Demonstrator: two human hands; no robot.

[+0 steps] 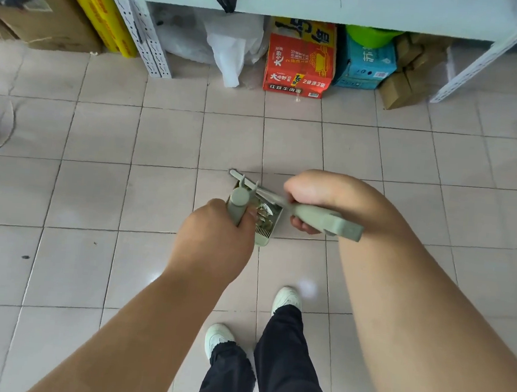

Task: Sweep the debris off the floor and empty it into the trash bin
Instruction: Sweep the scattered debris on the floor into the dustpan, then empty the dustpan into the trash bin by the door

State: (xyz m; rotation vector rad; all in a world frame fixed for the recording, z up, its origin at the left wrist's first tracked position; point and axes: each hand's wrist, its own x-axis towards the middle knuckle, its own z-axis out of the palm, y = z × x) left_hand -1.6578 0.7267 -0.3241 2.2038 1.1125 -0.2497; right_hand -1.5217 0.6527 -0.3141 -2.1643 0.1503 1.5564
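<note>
Debris (263, 215) lies heaped inside a small sage-green dustpan (266, 224), a mix of pale, crumpled scraps and darker bits, too small to tell apart. The dustpan is held up over the tiled floor (99, 138), in front of the person's shoes (287, 298), and its near edge carries a row of comb teeth. Its round handle (238, 203) points up toward the camera, and the left hand (216, 239) is clenched around that handle, knuckles up, thumb side toward the pan. The right hand (316, 197) is wrapped around the flat green handle of a brush (320, 220), fingers curled under it and the handle's end jutting out past the wrist toward the right. The brush's other end reaches down across the pan's mouth; its bristles are mostly hidden behind the pan and the hands. A thin green bar (237, 175) sticks out beyond the pan at the far side; whether it belongs to the pan or the brush cannot be told. Both forearms are bare, and dark trousers (286, 361) show below. Along the far wall stands a white shelf (299, 2), with a red carton (300, 62), a blue carton (368, 64), a white bag (229, 49) and yellow rolls (101, 10) on the floor under and beside it. A few dark specks (25, 257) dot the tiles at left.
</note>
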